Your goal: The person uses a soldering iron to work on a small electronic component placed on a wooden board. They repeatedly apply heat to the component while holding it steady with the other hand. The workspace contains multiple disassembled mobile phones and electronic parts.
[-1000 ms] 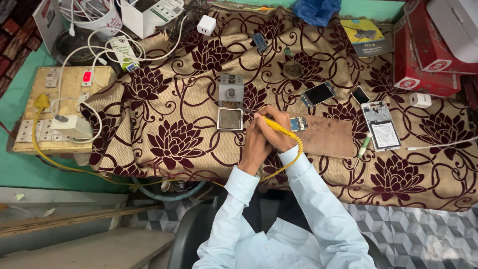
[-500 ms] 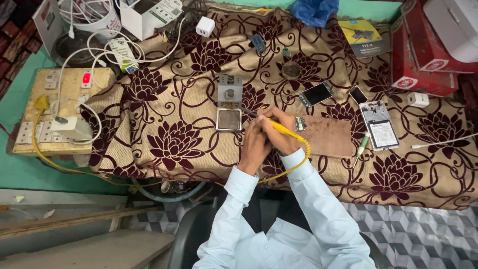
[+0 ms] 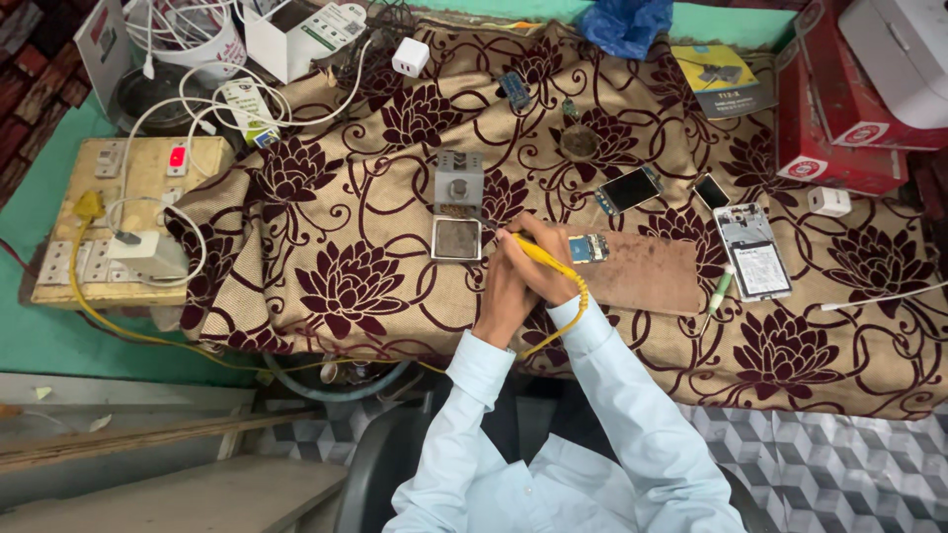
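My right hand [image 3: 545, 265] grips a yellow soldering iron [image 3: 538, 257] whose tip points left at the square grey sponge tray [image 3: 456, 239] of a small iron stand [image 3: 458, 180]. My left hand [image 3: 504, 294] is pressed against the right hand, fingers curled beside the iron's handle; whether it holds anything is hidden. A coiled yellow cord [image 3: 573, 301] runs from the iron over my right sleeve. A small blue circuit board [image 3: 589, 248] lies just right of my hands on a brown wooden board [image 3: 642, 273].
A flowered brown cloth [image 3: 336, 257] covers the table. Two small phone screens [image 3: 630, 189] and an opened phone [image 3: 753, 254] lie to the right, red boxes [image 3: 839, 128] at far right. A switchboard [image 3: 123, 222] with white cables and a white charger [image 3: 410, 56] are at left and back.
My hands with the soldering iron have shifted slightly left, bringing the tip closer to the sponge tray. The view has also shifted a little.
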